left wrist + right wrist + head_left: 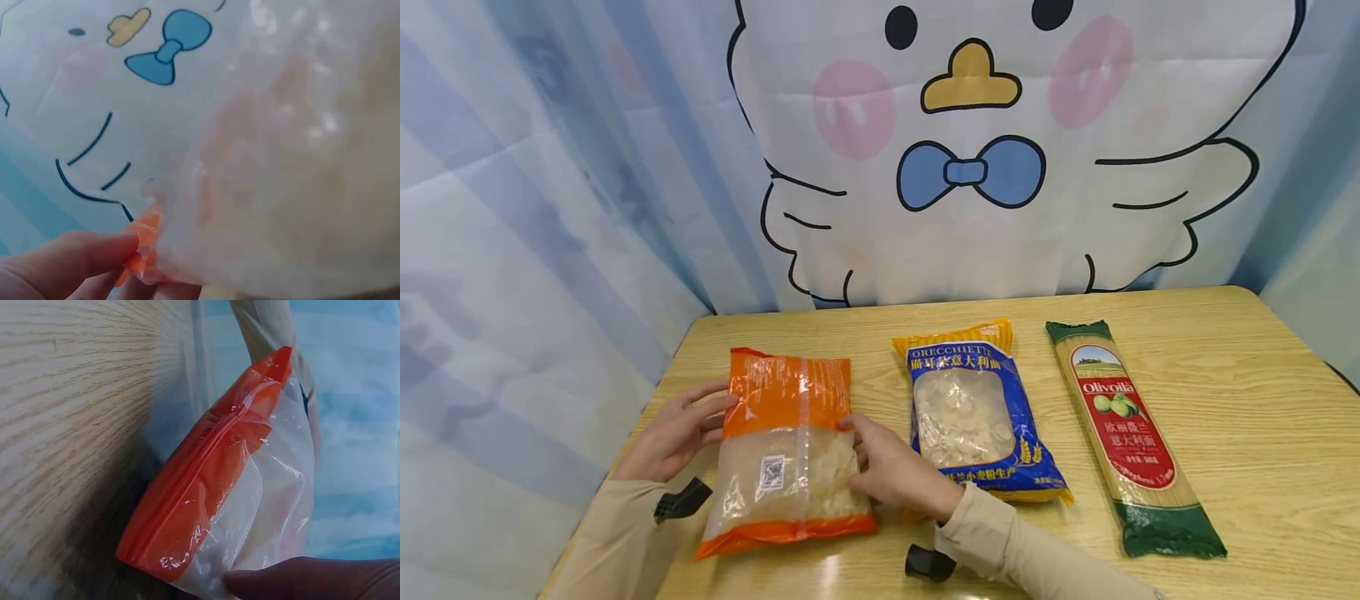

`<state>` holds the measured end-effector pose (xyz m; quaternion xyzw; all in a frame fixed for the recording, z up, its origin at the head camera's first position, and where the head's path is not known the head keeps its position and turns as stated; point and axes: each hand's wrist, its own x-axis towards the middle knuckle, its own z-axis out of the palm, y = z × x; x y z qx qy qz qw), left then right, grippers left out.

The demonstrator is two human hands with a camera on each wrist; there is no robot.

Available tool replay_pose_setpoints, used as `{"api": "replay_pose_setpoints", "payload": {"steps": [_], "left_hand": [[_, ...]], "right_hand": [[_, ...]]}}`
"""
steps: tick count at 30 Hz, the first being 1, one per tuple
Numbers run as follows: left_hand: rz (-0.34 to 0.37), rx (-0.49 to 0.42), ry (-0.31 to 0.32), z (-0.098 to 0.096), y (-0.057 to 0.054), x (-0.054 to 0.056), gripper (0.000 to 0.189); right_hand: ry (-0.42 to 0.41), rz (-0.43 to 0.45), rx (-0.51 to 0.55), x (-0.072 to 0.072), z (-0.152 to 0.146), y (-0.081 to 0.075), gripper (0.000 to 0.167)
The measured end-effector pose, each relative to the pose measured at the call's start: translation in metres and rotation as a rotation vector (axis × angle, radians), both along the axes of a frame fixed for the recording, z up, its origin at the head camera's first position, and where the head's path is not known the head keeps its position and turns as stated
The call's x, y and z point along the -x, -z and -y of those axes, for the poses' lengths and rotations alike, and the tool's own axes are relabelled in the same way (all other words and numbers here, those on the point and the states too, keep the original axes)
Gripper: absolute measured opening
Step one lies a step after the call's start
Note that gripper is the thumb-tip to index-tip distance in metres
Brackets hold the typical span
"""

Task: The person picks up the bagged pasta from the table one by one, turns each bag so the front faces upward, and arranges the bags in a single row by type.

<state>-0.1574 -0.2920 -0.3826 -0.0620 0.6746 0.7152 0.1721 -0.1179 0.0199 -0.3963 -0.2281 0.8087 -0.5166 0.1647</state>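
An orange-and-clear plastic food bag (pixel 786 454) with pale contents is between both hands at the table's left side. Its back faces up, showing a long seam and a square code label. My left hand (pixel 676 435) pinches the bag's left edge, and the left wrist view shows the thumb (pixel 94 250) on the orange film. On the opposite edge, my right hand (pixel 898 467) grips the side with thumb and fingers; some fingers are hidden. In the right wrist view the thumb (pixel 312 578) lies against the clear film, near the bag's orange end (pixel 187 494). What kind of food is inside cannot be made out.
Right of the hands lies a blue-and-yellow bag of orecchiette pasta (pixel 966 417), partly behind the right hand. A long pack of spaghetti (pixel 1131 433) with green ends lies farther right. The wooden table (pixel 1247 400) meets a printed curtain (pixel 970 242) behind and at the left.
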Motion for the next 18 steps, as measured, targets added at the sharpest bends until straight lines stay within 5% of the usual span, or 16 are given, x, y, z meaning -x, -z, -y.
{"api": "replay_pose_setpoints", "payload": {"steps": [11, 18], "left_hand": [[-0.086, -0.097, -0.048, -0.020, -0.037, -0.008, 0.025], [-0.146, -0.184, -0.041, -0.029, -0.058, -0.013, 0.024]], "right_hand": [[-0.019, -0.006, -0.024, 0.004, -0.004, 0.000, 0.074], [-0.041, 0.081, 0.031, 0.004, -0.005, -0.001, 0.070]]}}
